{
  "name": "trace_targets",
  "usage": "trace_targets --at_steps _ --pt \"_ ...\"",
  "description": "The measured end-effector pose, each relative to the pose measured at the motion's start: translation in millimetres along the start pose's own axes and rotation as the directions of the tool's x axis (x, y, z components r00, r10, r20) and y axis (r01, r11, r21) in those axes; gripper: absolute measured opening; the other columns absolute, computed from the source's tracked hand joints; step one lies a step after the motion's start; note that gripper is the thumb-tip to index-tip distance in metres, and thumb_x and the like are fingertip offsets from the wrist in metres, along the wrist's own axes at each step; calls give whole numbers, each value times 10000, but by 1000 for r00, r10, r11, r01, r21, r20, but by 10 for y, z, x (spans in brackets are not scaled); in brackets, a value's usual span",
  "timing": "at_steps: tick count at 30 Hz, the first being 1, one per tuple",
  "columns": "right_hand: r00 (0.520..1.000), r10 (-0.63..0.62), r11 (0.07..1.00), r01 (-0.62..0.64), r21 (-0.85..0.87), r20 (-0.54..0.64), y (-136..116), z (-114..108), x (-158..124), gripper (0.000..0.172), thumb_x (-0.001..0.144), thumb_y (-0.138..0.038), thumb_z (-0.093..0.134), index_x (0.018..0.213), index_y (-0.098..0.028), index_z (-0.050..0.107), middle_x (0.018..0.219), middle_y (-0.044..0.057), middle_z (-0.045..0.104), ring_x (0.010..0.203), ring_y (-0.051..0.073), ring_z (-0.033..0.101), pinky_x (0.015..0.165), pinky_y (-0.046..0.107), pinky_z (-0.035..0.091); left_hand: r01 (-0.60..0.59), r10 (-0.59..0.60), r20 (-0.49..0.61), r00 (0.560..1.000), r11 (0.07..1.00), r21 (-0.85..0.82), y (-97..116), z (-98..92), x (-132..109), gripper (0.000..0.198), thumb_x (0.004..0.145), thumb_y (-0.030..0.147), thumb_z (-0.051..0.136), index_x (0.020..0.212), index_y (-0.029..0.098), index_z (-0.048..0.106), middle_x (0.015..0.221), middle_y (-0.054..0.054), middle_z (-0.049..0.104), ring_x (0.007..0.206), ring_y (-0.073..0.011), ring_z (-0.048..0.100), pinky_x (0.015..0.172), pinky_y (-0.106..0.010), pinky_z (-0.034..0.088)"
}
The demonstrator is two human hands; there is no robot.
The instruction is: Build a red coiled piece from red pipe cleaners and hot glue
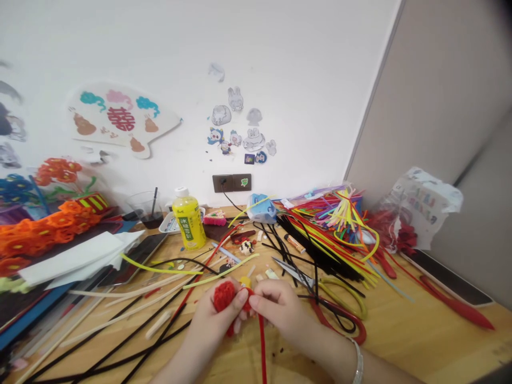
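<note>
My left hand [218, 316] is closed around a red fuzzy pipe cleaner piece [224, 296], its rounded coiled top showing above the fingers. Close against it, my right hand [282, 308] pinches the red pipe cleaner [263, 346] where it leaves the piece. The loose length hangs straight down toward the bottom of the view. Both thumbs meet near the middle, and the fingers hide the underside of the piece. Just beyond the right hand lie scissors [294, 273] with red handles, partly under black pipe cleaners [316, 272].
A yellow drink bottle [188, 220] stands at the back left, near a plastic cup [152, 210]. Bundles of coloured pipe cleaners [336, 213] lie at the back right. Orange pipe cleaner flowers [48, 234] and white paper [76, 258] sit at left. A dark tablet-like slab [448, 277] rests at right.
</note>
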State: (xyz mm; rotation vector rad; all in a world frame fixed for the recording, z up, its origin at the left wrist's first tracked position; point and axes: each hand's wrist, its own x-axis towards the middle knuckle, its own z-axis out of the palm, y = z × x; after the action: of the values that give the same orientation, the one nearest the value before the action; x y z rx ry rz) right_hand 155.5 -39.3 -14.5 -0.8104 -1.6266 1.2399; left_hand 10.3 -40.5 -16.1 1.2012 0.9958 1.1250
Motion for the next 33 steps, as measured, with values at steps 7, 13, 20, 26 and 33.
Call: trace_targets --at_steps 7,13,20,26,33 --pt "995 -36 998 32 -50 -88 -14 53 -13 329 825 -352 463 565 -162 529 532 -17 510 525 102 451 542 219 362 -50 50 0 999 997 52 -57 -5 78 412 613 542 689 610 164 526 395 60 533 357 -76 442 412 -203 335" --pt "981 70 998 -70 10 -182 76 15 33 362 785 -463 510 570 -178 448 483 -72 346 440 71 316 431 204 242 -48 51 -56 997 998 47 -71 -43 105 372 669 488 667 582 189 464 377 69 504 346 -81 426 393 -201 316" --pt "991 65 998 -66 -2 -121 133 0 71 443 773 -563 497 562 -177 446 479 -64 370 438 70 331 433 207 248 -119 118 118 986 993 3 -19 -91 70 345 647 458 706 557 147 588 547 15 584 407 -70 446 445 -211 338" --pt "993 45 998 -39 52 -108 157 3 71 463 769 -599 490 598 -169 501 506 -44 427 464 81 378 450 209 287 -130 115 192 975 989 65 -86 -145 61 448 623 518 693 899 166 712 573 -13 625 440 -109 477 468 -238 367" --pt "994 -81 966 60 -253 -73 154 -35 64 300 862 -346 451 652 -162 561 604 -5 541 579 114 481 555 228 364 -188 169 96 981 950 250 -20 -149 64 358 650 441 683 905 194 726 613 -47 673 623 -212 593 632 -319 466"
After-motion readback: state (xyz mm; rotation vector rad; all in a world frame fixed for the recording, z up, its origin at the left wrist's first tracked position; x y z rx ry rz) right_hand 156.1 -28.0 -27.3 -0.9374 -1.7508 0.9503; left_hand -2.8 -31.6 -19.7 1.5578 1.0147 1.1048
